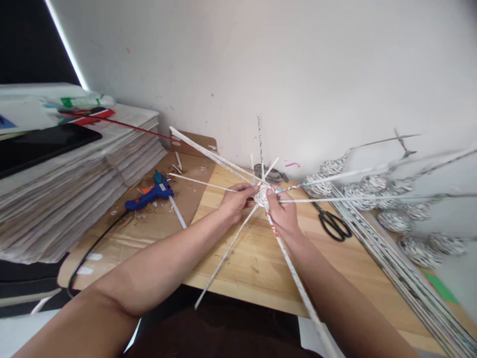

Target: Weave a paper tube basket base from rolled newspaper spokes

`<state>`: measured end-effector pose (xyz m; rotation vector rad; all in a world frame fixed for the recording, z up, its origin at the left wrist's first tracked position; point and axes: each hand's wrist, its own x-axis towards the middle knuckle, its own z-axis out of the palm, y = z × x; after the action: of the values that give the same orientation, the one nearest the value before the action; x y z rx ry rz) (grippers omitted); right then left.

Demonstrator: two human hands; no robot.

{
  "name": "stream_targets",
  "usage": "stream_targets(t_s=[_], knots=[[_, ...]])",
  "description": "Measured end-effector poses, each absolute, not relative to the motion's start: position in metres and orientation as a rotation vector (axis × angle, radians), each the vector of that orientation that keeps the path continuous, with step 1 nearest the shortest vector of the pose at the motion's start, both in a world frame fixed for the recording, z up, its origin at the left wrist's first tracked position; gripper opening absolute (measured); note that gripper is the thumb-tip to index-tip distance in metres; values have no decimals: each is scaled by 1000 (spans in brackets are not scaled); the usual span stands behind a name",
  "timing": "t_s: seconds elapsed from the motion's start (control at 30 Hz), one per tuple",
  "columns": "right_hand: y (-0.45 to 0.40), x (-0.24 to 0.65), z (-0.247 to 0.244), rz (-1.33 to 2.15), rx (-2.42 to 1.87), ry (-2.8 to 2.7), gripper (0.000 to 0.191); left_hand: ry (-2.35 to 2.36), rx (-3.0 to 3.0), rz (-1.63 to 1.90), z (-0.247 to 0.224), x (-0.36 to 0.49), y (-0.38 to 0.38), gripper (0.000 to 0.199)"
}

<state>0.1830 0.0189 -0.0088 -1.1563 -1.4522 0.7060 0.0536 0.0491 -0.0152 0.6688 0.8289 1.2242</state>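
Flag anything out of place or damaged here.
Mainly the cardboard: pale scraps and dark blotches litter it around the blue glue gun, messier than the wooden tabletop. Stray pink marks spot the white wall. The paper-strip weaving shows no obvious damage.

One head-worn camera looks forward and down at the nearby table [242, 271].

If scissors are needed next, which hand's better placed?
Right, probably: the right hand is nearer the black-handled scissors, which lie to its right. The left hand also holds the paper-strip hub, so could perhaps steady it alone.
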Motion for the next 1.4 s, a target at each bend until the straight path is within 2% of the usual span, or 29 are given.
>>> stream_targets(t_s=[0.17, 0.37, 0.47, 0.63, 0.73, 0.87, 0.97, 1.17, 1.4], knots=[[22, 185, -13, 761, -1246, -1483, 44, 851, 657, 1212, -15, 55, 48, 25], [19, 190, -11, 1138, -1245, -1404, 36, 840, 572, 1234, -9, 50, 53, 12], [19, 200, -5, 1337, -1118, -1540, 41, 848, 528, 1223, -4, 45, 56, 4], [25, 220, 2, 1562, -987, -1626, 42, 846, 531, 1188, -3, 42, 59, 9], [28, 222, 3, 1547, -957, -1559, 41, 846, 547, 1169, -6, 44, 59, 9], [30, 219, 4, 1611, -986, -1366, 27, 861, 610, 1162, -8, 46, 58, 8], [31, 213, 3, 1592, -981, -1269, 33, 888, 626, 1168, -8, 49, 54, 14], [31, 195, -17, 1044, -1212, -1285, 34, 930, 726, 1141, -8, 52, 47, 19], [30, 185, -17, 1071, -1177, -1074, 46, 965, 733, 1076, -9, 51, 49, 15]])
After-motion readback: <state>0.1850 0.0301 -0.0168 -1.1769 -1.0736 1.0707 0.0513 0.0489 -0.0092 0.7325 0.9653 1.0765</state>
